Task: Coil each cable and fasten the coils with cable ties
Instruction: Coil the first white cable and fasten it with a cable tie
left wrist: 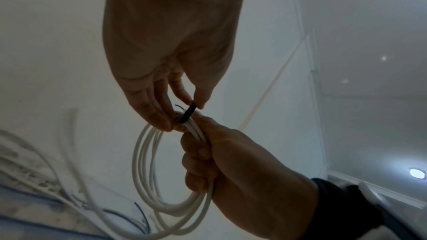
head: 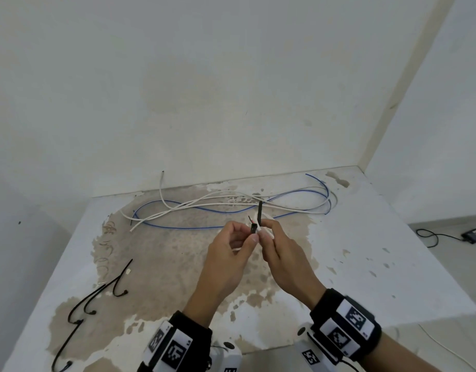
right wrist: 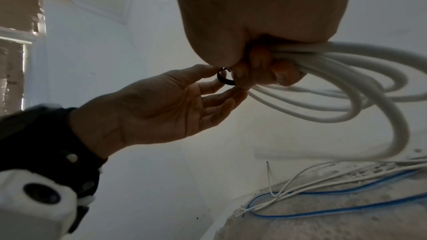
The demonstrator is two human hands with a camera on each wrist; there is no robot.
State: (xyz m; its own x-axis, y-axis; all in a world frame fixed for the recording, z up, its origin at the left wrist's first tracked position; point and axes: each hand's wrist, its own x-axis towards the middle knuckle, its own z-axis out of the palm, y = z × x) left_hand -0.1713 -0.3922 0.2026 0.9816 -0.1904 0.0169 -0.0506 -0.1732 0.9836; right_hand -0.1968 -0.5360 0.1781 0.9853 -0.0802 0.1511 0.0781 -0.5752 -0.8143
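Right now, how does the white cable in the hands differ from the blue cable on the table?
The white cable is wound into a coil of several loops; the blue cable sprawls uncoiled in long curves. The white cable is held above the table, gripped by the right hand, while the blue cable lies untouched. A black cable tie, pinched by the left hand, sits at the white cable; none is at the blue cable. Both are thin and flexible.
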